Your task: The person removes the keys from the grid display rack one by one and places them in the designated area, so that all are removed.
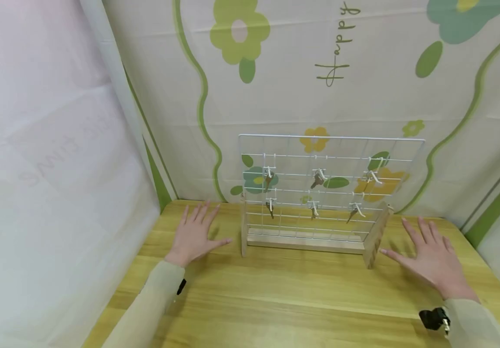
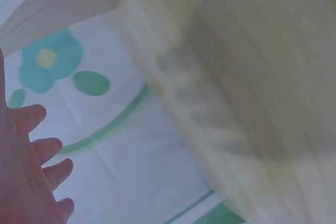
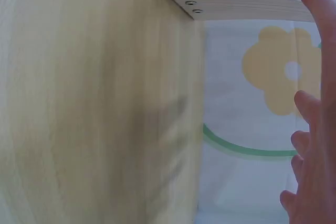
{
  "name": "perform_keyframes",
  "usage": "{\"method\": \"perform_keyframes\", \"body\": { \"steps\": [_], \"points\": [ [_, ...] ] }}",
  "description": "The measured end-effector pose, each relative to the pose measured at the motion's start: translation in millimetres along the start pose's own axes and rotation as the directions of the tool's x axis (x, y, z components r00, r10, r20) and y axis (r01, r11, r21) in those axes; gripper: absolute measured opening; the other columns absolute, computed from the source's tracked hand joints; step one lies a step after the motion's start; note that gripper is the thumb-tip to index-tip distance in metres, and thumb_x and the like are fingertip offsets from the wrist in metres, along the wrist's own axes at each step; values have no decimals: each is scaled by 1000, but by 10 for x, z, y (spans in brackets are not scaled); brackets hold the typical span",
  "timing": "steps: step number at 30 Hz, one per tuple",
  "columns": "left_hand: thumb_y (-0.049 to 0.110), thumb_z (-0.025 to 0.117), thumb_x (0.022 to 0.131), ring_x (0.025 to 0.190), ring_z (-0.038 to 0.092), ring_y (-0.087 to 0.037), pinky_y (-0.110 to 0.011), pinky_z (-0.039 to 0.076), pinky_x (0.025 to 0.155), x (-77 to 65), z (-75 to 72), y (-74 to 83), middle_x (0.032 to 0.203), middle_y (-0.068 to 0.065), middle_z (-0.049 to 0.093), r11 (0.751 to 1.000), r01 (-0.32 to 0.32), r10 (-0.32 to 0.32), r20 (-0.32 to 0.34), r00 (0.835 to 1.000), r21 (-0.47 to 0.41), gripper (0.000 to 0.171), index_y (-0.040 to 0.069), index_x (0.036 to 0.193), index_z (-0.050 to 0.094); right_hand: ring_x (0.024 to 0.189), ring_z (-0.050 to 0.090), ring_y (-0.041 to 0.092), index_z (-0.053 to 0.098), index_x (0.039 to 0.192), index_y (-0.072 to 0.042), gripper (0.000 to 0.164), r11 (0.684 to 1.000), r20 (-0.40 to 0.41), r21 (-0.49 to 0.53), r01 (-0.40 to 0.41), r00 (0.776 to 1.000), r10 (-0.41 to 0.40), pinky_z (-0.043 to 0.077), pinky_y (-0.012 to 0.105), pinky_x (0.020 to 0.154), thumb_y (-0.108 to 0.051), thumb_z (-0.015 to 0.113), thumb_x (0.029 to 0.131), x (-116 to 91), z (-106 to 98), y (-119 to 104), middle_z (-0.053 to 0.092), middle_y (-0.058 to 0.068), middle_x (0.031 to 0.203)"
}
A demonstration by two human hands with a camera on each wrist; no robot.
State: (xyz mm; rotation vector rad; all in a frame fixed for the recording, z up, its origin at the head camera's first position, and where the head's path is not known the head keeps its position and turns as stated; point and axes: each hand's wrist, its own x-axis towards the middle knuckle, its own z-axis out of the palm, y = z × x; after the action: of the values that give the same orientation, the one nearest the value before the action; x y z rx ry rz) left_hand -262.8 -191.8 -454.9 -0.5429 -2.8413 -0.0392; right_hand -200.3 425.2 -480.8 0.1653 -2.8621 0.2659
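A white wire grid rack (image 1: 306, 193) in a wooden stand (image 1: 306, 243) stands towards the back of the table. Small keys hang from its white hooks in two rows, among them a brown key (image 1: 317, 180) at the top middle and a dark key (image 1: 270, 209) at the lower left. Left of the stand, my left hand (image 1: 192, 238) is spread with straight fingers and holds nothing. My right hand (image 1: 434, 261) is likewise spread on the other side, its thumb close to the stand's right side panel (image 1: 377, 237). Both wrist views show the fingers apart from the wood, casting shadows on the table.
The wooden table (image 1: 276, 299) extends in front of the rack. Behind it hangs a white cloth (image 1: 276, 96) with printed flowers, and another pale cloth (image 1: 58, 169) borders the left side. Black devices sit at both wrists, one plainly seen at the right wrist (image 1: 434, 319).
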Motion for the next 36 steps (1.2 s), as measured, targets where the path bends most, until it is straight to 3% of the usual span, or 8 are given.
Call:
{"method": "perform_keyframes", "body": {
  "steps": [5, 8, 12, 16, 24, 26, 30, 36],
  "points": [
    [86, 45, 86, 151, 21, -34, -54, 3, 122, 64, -218, 124, 165, -15, 24, 989, 13, -31, -118, 993, -150, 105, 14, 161, 31, 148, -1, 53, 10, 164, -11, 101, 988, -82, 151, 11, 997, 2, 4, 79, 106, -54, 68, 93, 107, -201, -105, -3, 24, 166],
    [78, 53, 89, 147, 30, -35, -59, 16, 119, 106, -411, 263, 162, -12, 34, 933, 20, -104, -214, 971, -359, 95, 15, 158, 37, 147, 8, 54, 15, 164, -17, 88, 938, -117, 345, -35, 990, 80, 5, 78, 108, -43, 67, 98, 161, -452, -265, 5, 17, 168],
    [60, 68, 92, 142, 40, -29, -60, 29, 114, 155, -691, 511, 155, -1, 46, 742, -44, -215, -300, 929, -668, 74, 23, 153, 48, 143, 39, 28, 37, 159, -25, 64, 774, -137, 624, -108, 960, 244, 33, 41, 116, -37, 64, 102, 273, -772, -567, 35, 2, 162],
    [43, 76, 93, 126, 56, -20, -48, 43, 107, 271, -885, 763, 139, 3, 61, 574, -176, -249, -376, 893, -799, 57, 19, 142, 60, 110, 60, -6, 58, 145, -13, 52, 614, -162, 785, -83, 929, 333, 46, 5, 83, -32, 70, 98, 488, -908, -844, 67, -15, 128],
    [28, 76, 95, 112, 65, -16, -41, 52, 99, 625, -1028, 1123, 129, -2, 67, 401, -310, -224, -421, 879, -862, 44, 9, 133, 66, 86, 72, 8, 69, 122, 4, 38, 296, -190, 954, 50, 865, 465, 55, 14, 73, -17, 78, 92, 742, -827, -1024, 76, -3, 99],
    [22, 76, 95, 110, 66, -18, -38, 53, 98, 702, -1079, 1181, 128, -6, 68, 364, -331, -223, -427, 877, -871, 41, 5, 131, 66, 86, 73, 10, 70, 119, 6, 34, 245, -204, 965, 92, 849, 487, 56, 15, 72, -14, 77, 92, 764, -810, -1016, 77, 0, 99],
    [15, 75, 95, 103, 68, -17, -30, 56, 91, 785, -1133, 1255, 123, -4, 70, 338, -340, -231, -427, 874, -878, 37, 3, 128, 67, 85, 73, 11, 72, 114, 6, 30, 226, -205, 969, 98, 827, 523, 56, 15, 71, -9, 79, 89, 782, -758, -998, 76, 1, 97],
    [9, 77, 93, 97, 69, -16, -30, 57, 87, 727, -1124, 1319, 117, -9, 71, 375, -336, -254, -444, 859, -864, 33, 1, 124, 69, 84, 72, 10, 71, 113, 9, 30, 336, -269, 937, 96, 811, 519, 56, 15, 71, -7, 80, 89, 750, -621, -1016, 76, -1, 98]
  ]
}}
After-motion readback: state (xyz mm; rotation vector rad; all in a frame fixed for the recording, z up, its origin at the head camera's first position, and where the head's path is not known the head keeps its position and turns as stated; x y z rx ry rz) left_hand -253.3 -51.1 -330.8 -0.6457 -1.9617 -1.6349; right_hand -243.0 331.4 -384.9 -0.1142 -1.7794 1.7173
